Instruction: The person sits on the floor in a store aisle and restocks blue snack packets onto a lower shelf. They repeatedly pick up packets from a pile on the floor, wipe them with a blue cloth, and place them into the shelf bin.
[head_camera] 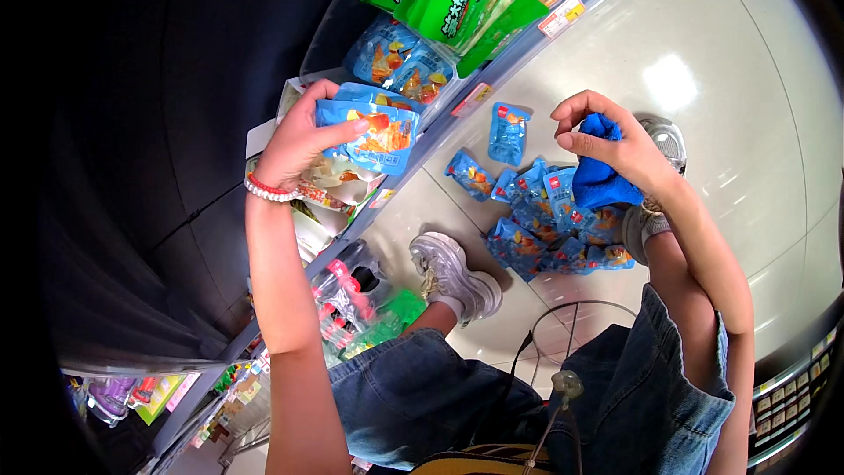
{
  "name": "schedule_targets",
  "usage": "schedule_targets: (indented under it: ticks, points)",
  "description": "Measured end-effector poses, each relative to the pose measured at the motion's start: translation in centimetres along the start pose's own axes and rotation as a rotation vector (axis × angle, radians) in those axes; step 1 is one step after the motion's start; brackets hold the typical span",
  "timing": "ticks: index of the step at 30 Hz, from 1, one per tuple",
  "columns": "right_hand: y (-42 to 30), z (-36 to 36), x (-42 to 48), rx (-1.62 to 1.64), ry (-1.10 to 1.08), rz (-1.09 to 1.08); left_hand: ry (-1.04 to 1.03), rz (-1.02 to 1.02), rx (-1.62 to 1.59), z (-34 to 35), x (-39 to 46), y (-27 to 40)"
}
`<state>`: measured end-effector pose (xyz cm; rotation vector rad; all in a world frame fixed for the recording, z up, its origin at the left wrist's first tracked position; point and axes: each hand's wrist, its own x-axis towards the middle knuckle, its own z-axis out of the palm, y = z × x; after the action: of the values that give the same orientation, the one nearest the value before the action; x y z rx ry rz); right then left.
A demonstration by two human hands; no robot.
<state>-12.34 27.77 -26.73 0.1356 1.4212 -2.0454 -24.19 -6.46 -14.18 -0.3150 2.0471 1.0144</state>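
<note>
My left hand grips several blue snack pouches with orange pictures, the thumb across the front one, just above the shelf edge. Behind them, more blue pouches stand in a clear bin on the shelf. My right hand is held over the floor, thumb and forefinger curled, with a blue cloth held in the palm under the other fingers. Below it a pile of blue pouches lies on the tiled floor; one pouch lies a little apart at the pile's upper edge.
Green snack bags stand at the top of the shelf, whose front rail carries price tags. Shrink-wrapped bottles are on the floor beside my shoe. A round metal-wire frame is between my legs. Another display rack stands at lower right.
</note>
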Motion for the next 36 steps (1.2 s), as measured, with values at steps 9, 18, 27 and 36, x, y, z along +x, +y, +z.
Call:
schedule_targets:
  ticks: [9, 18, 27, 36]
  points:
    - [0.6, -0.2, 0.1, -0.028, 0.018, -0.012, 0.061, 0.082, 0.563, -3.3, 1.1, 4.5]
    - [1.4, -0.3, 0.2, -0.025, 0.035, 0.000, 0.314, 0.470, 1.496, 1.0, 5.6, 6.6]
    - [1.1, -0.6, 0.0, -0.028, 0.019, 0.033, 0.453, 0.649, 1.239, 0.6, 7.0, 2.0]
    - [1.5, -0.6, 0.2, -0.028, 0.016, 0.053, 0.118, 0.872, 1.248, 2.0, 4.9, 3.2]
